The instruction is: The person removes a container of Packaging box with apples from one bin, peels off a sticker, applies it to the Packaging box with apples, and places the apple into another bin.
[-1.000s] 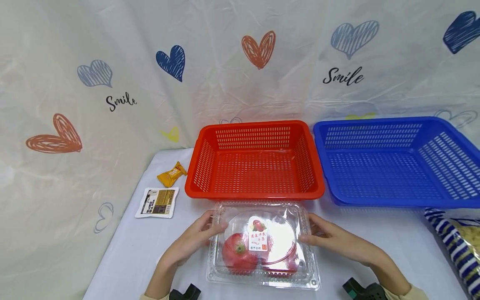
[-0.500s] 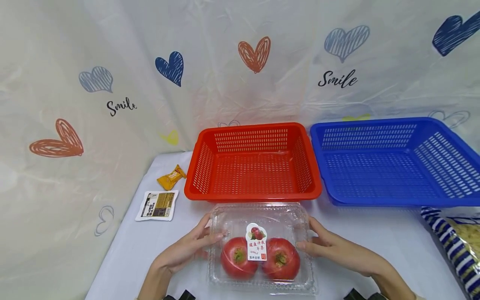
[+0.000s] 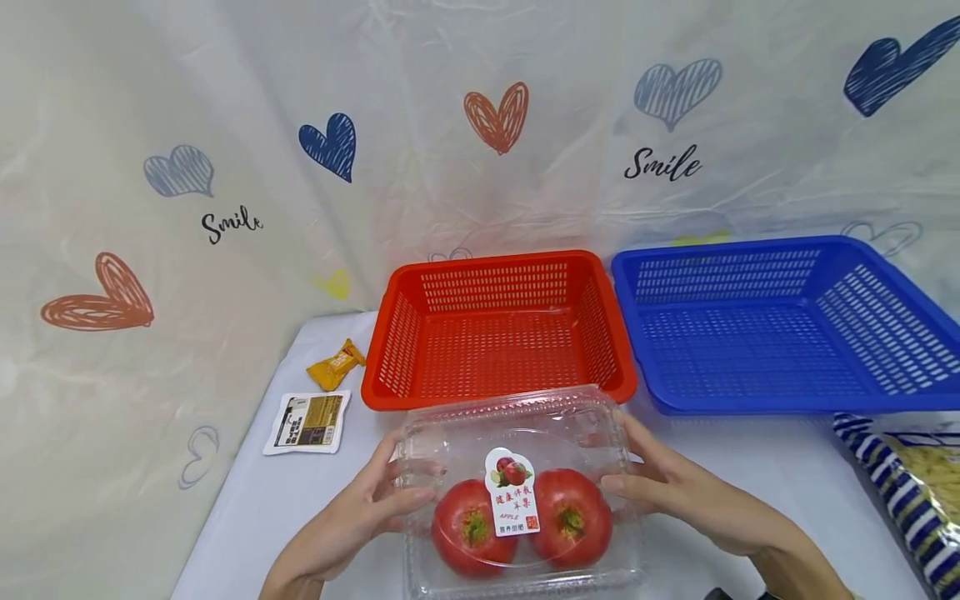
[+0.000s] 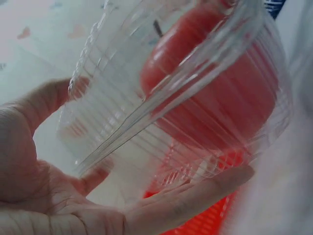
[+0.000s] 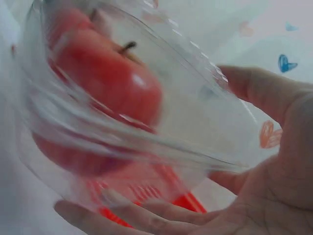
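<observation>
A clear plastic clamshell box (image 3: 525,427) holds two red apples, the left apple (image 3: 453,542) and the right apple (image 3: 581,504). Its lid bears a white label (image 3: 513,500) with an apple picture. My left hand (image 3: 348,517) grips the box's left side, and my right hand (image 3: 697,500) grips the right side. In the left wrist view, the fingers (image 4: 181,205) reach under the box and the thumb lies along its upper edge. The right wrist view shows the right-hand fingers (image 5: 132,213) likewise beneath it. The box is tilted, its far edge overlapping the red basket's near rim in the head view.
Beyond the box stands a red basket (image 3: 495,404), with a blue basket (image 3: 757,407) to its right. On the left lie an orange-wrapped snack (image 3: 335,365) and a white flat packet (image 3: 307,423). A blue-striped bag (image 3: 892,492) lies at right on the white table (image 3: 232,533).
Both hands have raised the clear box toward the camera and tilted it, and it looks larger. The apples show more fully. The view has shifted slightly; the baskets and packets stay in place.
</observation>
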`<state>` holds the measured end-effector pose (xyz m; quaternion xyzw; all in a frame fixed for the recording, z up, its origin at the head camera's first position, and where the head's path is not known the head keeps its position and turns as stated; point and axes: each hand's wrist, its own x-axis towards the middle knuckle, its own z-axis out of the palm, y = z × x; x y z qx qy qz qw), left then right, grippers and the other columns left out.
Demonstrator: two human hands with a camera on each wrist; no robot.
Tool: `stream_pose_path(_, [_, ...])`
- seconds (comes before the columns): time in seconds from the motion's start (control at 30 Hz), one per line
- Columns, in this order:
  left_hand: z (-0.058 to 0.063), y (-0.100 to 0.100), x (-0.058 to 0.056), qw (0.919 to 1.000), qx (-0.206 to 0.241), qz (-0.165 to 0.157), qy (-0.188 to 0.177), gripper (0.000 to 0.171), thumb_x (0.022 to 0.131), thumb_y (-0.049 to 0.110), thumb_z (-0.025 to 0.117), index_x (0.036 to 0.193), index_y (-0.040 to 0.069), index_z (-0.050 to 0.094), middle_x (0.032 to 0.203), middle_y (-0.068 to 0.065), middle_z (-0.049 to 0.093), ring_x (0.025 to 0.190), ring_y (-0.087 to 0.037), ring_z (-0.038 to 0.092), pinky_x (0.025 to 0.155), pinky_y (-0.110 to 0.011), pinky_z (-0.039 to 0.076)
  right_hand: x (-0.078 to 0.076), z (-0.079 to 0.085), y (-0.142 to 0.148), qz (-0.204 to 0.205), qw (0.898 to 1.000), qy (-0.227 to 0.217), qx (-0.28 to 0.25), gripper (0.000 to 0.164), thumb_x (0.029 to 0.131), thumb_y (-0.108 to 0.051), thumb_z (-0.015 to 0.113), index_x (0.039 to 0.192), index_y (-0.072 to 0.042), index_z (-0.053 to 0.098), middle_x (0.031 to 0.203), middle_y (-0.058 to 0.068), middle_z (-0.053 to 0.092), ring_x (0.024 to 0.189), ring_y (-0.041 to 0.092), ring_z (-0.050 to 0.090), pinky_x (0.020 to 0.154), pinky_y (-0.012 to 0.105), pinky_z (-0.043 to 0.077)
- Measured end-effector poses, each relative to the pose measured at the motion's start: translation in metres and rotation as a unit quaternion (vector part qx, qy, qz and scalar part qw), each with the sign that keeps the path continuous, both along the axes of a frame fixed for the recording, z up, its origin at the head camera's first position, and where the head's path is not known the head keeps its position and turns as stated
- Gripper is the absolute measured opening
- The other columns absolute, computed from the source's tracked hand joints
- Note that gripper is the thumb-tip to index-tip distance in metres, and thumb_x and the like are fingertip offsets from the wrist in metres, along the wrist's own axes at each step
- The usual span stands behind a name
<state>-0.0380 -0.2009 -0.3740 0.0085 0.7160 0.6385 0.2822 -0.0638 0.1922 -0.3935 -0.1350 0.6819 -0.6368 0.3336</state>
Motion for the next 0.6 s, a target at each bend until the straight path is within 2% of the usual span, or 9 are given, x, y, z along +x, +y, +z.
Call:
stream_pose_path(0.07, [0.008, 0.004, 0.003, 0.9999, 0.004, 0.013, 0.008, 0.078, 0.101, 0.031, 0.068, 0.162, 0.029, 0.019, 0.146, -0.019, 0.050, 0.125, -0.031, 0.059, 0.094, -0.049, 0.058, -0.004, 0.007, -0.002, -0.010, 1.000, 0.008, -0.014, 0.087, 0.107, -0.024, 0.055, 0.168, -0.033, -0.006, 0.170, 0.024, 0.008, 0.146, 0.050, 0.035, 0.100, 0.062, 0.051])
stream_pose_path(0.13, [0.014, 0.008, 0.003, 0.9993, 0.005, 0.028, 0.024, 0.078, 0.100, 0.030, 0.069, 0.161, 0.031, 0.021, 0.147, -0.020, 0.048, 0.124, -0.032, 0.059, 0.092, -0.049, 0.059, -0.008, 0.015, -0.004, -0.020, 0.999, 0.022, -0.028, 0.088, 0.107, -0.021, 0.056, 0.168, -0.032, -0.005, 0.170, 0.024, 0.009, 0.145, 0.051, 0.034, 0.099, 0.062, 0.052])
stream_pose_path(0.3, [0.023, 0.020, -0.003, 0.9946, 0.006, 0.066, 0.080, 0.081, 0.097, 0.028, 0.069, 0.162, 0.030, 0.020, 0.152, -0.020, 0.042, 0.126, -0.036, 0.057, 0.088, -0.052, 0.061, -0.025, 0.036, -0.011, -0.050, 0.997, 0.047, -0.023, 0.086, 0.106, -0.020, 0.060, 0.169, -0.029, 0.001, 0.166, 0.023, 0.024, 0.142, 0.045, 0.040, 0.095, 0.056, 0.056])
stream_pose_path(0.37, [0.025, 0.025, -0.006, 0.9913, 0.017, 0.086, 0.098, 0.081, 0.098, 0.027, 0.068, 0.162, 0.028, 0.020, 0.154, -0.020, 0.041, 0.127, -0.038, 0.056, 0.088, -0.053, 0.061, -0.033, 0.044, -0.012, -0.060, 0.997, 0.054, -0.015, 0.086, 0.105, -0.022, 0.060, 0.169, -0.028, 0.003, 0.164, 0.023, 0.028, 0.140, 0.044, 0.043, 0.095, 0.057, 0.057])
stream_pose_path(0.47, [0.027, 0.032, -0.012, 0.9847, 0.041, 0.119, 0.121, 0.077, 0.099, 0.025, 0.067, 0.162, 0.025, 0.023, 0.151, -0.021, 0.045, 0.127, -0.038, 0.057, 0.090, -0.054, 0.060, -0.043, 0.054, -0.012, -0.076, 0.995, 0.070, -0.001, 0.084, 0.106, -0.024, 0.059, 0.169, -0.025, 0.005, 0.161, 0.022, 0.033, 0.138, 0.041, 0.046, 0.096, 0.059, 0.056])
stream_pose_path(0.6, [0.029, 0.041, -0.019, 0.9782, 0.059, 0.138, 0.143, 0.072, 0.099, 0.026, 0.065, 0.160, 0.023, 0.026, 0.145, -0.021, 0.051, 0.125, -0.036, 0.060, 0.092, -0.052, 0.060, -0.052, 0.061, -0.010, -0.104, 0.989, 0.101, 0.012, 0.074, 0.108, -0.027, 0.054, 0.169, -0.023, 0.012, 0.154, 0.022, 0.044, 0.130, 0.036, 0.056, 0.097, 0.059, 0.055])
